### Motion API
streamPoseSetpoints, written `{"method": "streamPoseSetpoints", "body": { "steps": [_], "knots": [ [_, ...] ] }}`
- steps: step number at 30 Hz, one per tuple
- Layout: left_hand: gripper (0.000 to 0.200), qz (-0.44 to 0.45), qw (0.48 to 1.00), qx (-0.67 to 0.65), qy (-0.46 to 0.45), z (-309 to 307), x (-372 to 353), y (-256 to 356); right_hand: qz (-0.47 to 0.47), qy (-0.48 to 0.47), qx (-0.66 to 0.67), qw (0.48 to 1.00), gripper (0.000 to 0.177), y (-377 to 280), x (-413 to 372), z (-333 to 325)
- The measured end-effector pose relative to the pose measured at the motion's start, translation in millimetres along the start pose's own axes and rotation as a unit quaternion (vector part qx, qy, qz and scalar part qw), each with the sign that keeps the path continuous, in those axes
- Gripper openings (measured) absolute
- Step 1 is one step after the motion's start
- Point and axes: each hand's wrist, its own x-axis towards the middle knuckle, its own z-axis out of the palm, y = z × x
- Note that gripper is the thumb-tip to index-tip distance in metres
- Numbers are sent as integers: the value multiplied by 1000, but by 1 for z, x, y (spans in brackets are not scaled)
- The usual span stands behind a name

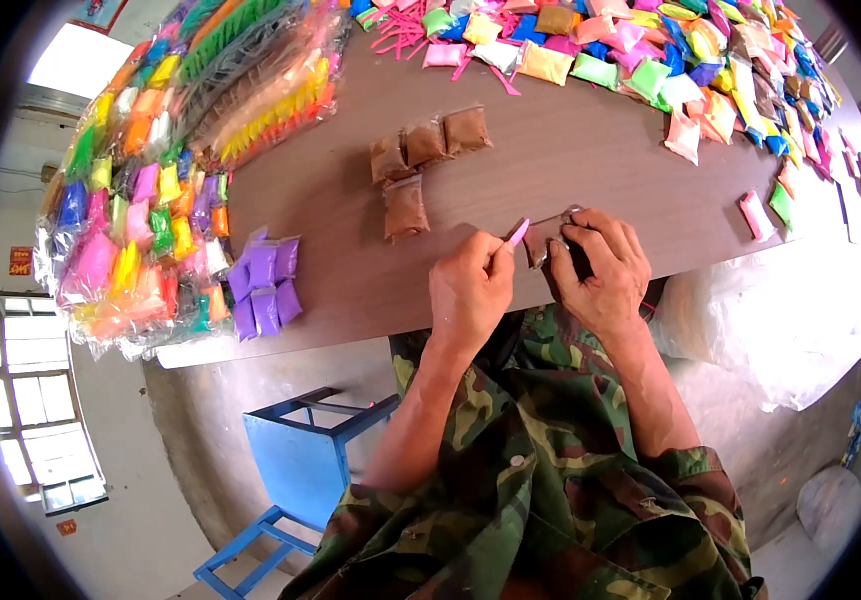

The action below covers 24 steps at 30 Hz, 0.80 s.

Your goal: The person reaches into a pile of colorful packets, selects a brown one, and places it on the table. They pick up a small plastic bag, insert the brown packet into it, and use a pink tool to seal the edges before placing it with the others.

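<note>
My left hand [472, 290] is closed, pinching a small pink plastic strip [518, 233] between thumb and forefinger. Just right of it, a small brown packet [544, 238] in clear film lies at the table's near side. The thumb and fingers of my right hand [605, 265] grip that packet's right end; the strip's tip is close to its left edge. Farther up the table sit several more brown packets: three in a row [425, 143] and one below them [406, 207]. What fills the packets looks soft, like clay.
Purple packets [264, 280] are grouped at the left. Behind them are large clear bags of multicoloured packets [135, 250]. A heap of loose coloured packets [640, 50] and pink strips [405, 32] covers the far side. A blue chair [295, 455] and a plastic bag [770, 320] flank me.
</note>
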Motion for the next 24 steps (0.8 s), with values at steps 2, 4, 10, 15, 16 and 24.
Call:
{"method": "streamPoseSetpoints", "body": {
  "steps": [2,4,10,15,16,24],
  "knots": [
    [11,4,1000,-26,-10,-5,4,5,6,0,3,1000,20,-3,2,-1],
    [11,0,998,-56,-11,-6,2,16,14,-2,4,1000,20,-4,1,-1],
    [10,-8,998,-58,-37,4,-2,8,2,-6,-17,1000,22,-1,1,-2],
    [8,-3,1000,0,-10,-4,5,3,6,-13,-19,1000,22,-2,-1,-2],
    [8,-14,999,-37,-7,-6,4,5,7,-13,-18,1000,22,-2,-1,-1],
    [8,-1,999,-31,-29,0,-1,3,-3,-18,-18,1000,19,-2,-1,-3]
  ]
}}
